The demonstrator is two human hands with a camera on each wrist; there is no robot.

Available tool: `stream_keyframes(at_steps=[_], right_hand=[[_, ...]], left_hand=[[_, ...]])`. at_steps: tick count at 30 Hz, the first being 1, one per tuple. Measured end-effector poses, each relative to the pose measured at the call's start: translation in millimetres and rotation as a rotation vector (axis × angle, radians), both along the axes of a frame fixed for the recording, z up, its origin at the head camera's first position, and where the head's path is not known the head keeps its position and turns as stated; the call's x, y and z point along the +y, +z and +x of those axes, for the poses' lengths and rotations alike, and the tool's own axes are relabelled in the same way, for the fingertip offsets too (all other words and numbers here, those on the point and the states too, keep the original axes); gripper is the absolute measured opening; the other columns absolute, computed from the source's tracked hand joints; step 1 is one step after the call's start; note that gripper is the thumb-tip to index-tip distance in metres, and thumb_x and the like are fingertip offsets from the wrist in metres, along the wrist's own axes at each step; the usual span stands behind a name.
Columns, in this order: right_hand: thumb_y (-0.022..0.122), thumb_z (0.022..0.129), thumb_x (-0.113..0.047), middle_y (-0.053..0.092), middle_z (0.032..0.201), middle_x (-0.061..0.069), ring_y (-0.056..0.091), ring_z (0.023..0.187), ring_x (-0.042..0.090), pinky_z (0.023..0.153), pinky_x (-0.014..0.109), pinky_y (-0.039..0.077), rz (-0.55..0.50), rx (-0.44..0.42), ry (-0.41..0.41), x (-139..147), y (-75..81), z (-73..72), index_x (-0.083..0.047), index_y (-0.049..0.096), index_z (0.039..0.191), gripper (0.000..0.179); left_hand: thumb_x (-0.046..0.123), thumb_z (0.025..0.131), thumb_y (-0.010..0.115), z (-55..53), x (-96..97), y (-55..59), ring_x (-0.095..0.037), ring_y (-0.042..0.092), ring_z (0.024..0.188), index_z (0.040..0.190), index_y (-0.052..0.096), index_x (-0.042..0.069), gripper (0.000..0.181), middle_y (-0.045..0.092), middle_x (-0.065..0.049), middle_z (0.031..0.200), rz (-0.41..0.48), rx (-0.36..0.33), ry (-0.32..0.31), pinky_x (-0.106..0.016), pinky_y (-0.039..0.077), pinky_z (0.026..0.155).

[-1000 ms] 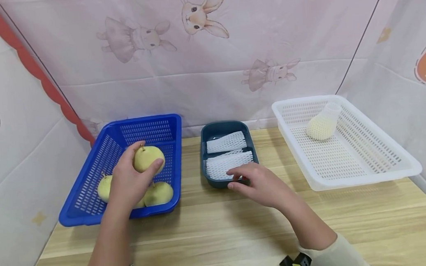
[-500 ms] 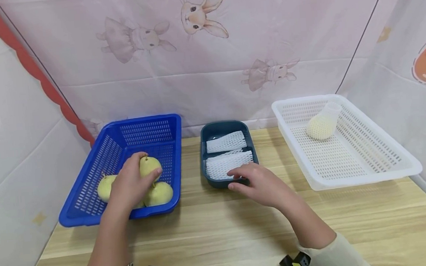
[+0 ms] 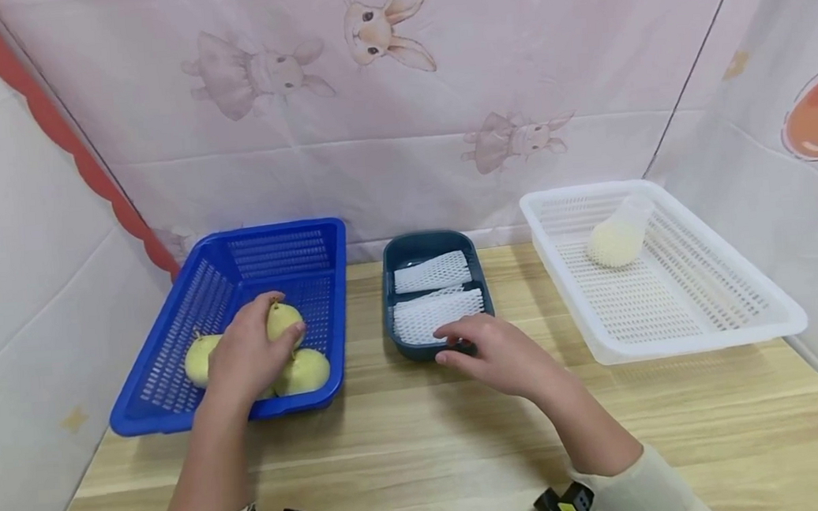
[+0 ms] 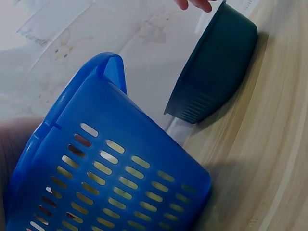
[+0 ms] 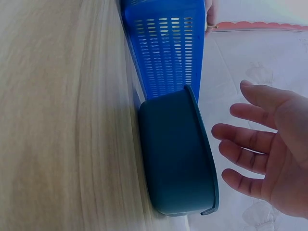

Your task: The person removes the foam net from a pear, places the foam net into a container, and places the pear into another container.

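Note:
Inside the blue basket (image 3: 344,292), my left hand (image 3: 244,358) grips a yellow-green pear (image 3: 283,320) by its sides, stem up. Another pear (image 3: 306,372) lies just in front of it, and a further pear (image 3: 199,360) sits to the left, partly behind my hand. In the left wrist view the basket wall (image 4: 120,168) hides most of that hand. My right hand (image 3: 497,352) hovers over the near edge of the dark teal box (image 3: 387,296), holding nothing; its fingers look loosely bent in the right wrist view. Two white foam net sleeves (image 3: 433,273) lie flat in the box.
On the right stands a white basket (image 3: 707,345) with a pear in a foam net (image 3: 615,243). All three containers rest on a wooden table (image 3: 409,461). A printed cloth wall (image 3: 403,169) rises behind them, with side walls left and right.
My left hand has lowered the pear deeper into the blue basket, towards the others, and still holds it. The right hand has stayed in place over the teal box.

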State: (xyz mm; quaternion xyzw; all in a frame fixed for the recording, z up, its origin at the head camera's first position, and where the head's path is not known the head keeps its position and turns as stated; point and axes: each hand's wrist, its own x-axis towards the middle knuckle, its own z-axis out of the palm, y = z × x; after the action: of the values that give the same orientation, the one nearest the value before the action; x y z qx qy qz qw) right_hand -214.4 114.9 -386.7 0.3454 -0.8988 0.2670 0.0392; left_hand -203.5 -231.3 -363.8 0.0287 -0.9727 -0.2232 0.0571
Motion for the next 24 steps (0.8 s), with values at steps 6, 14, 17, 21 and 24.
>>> stream_keyframes(at_steps=[6,14,17,21,24], right_hand=[[0.066,0.095,-0.032,0.071,0.104,0.001,0.064,0.096,0.016,0.086,0.037,0.053,-0.007,0.010,0.017,-2.1,3.5,-1.5,-0.012,0.070,0.119,0.032],[0.066,0.094,-0.033,0.070,0.101,-0.002,0.063,0.091,0.014,0.082,0.035,0.052,0.002,0.010,0.003,0.0,5.5,-0.7,-0.013,0.070,0.118,0.032],[0.066,0.094,-0.034,0.069,0.097,-0.004,0.062,0.089,0.013,0.081,0.034,0.052,0.007,0.002,0.003,0.6,4.8,0.9,-0.014,0.070,0.118,0.032],[0.066,0.094,-0.035,0.068,0.093,-0.008,0.061,0.086,0.010,0.078,0.031,0.052,0.004,0.003,0.006,1.2,2.9,2.4,-0.015,0.070,0.118,0.031],[0.066,0.094,-0.034,0.068,0.091,-0.010,0.062,0.084,0.009,0.076,0.030,0.051,-0.002,0.004,0.014,1.3,1.9,2.8,-0.015,0.070,0.117,0.030]], left_hand=[[0.055,0.093,0.058,-1.4,-7.3,6.8,-0.042,0.051,0.119,0.139,0.045,0.010,0.066,0.053,-0.023,0.135,-0.025,-0.025,0.020,-0.061,0.048,0.082],[0.051,0.091,0.064,-22.7,-10.6,13.2,-0.036,0.058,0.101,0.133,0.047,0.003,0.066,0.060,-0.023,0.120,-0.086,-0.115,-0.065,-0.046,0.049,0.074],[0.052,0.091,0.063,-29.7,-13.0,8.3,-0.036,0.059,0.102,0.133,0.046,0.002,0.067,0.060,-0.024,0.121,-0.105,-0.169,-0.091,-0.049,0.050,0.078],[0.052,0.091,0.063,-34.7,-14.8,2.0,-0.039,0.058,0.108,0.133,0.046,0.002,0.067,0.059,-0.024,0.125,-0.126,-0.216,-0.116,-0.054,0.050,0.084],[0.051,0.091,0.063,-34.9,-13.2,0.6,-0.043,0.055,0.117,0.137,0.047,0.004,0.068,0.057,-0.025,0.132,-0.152,-0.241,-0.117,-0.060,0.047,0.090]])
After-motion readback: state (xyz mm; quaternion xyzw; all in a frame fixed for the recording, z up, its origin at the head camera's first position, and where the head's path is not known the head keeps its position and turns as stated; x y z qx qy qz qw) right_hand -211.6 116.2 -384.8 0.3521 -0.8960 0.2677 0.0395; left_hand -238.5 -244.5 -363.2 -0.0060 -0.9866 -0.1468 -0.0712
